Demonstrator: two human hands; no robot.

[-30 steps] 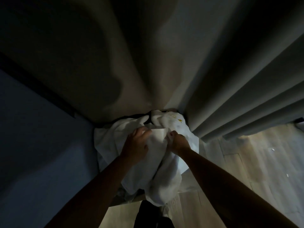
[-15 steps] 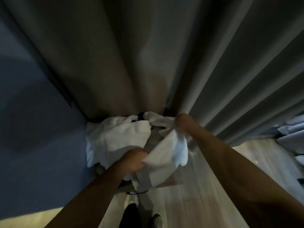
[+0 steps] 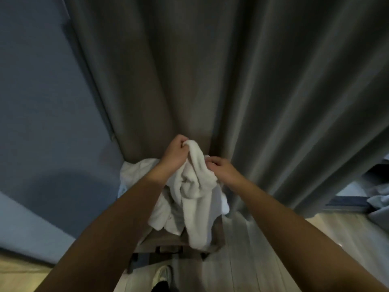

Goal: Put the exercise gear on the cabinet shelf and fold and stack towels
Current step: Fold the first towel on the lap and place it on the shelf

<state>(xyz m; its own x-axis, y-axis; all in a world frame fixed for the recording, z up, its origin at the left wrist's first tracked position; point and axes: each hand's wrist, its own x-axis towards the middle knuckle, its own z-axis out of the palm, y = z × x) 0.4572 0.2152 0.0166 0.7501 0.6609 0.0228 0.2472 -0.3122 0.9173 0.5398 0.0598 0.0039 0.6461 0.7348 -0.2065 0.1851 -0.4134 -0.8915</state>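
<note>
A white towel [image 3: 195,186] hangs bunched from both of my hands in the middle of the head view. My left hand [image 3: 174,154] grips its top end, raised in front of the curtain. My right hand [image 3: 221,168] pinches the towel's right side a little lower. The towel's lower end droops over a small wooden stand [image 3: 168,239]. More white towels [image 3: 136,171] lie heaped on that stand, behind my left forearm.
A grey pleated curtain [image 3: 231,81] fills the view straight ahead. A blue-grey wall [image 3: 42,102] closes off the left. Wood floor [image 3: 242,260] runs to the right of the stand, with bluish bedding [image 3: 376,199] at the far right. My shoe [image 3: 161,275] shows at the bottom.
My left hand rose from low on the pile to the towel's top. My right hand came down and inward. One towel is lifted clear of the heap and hangs lengthwise.
</note>
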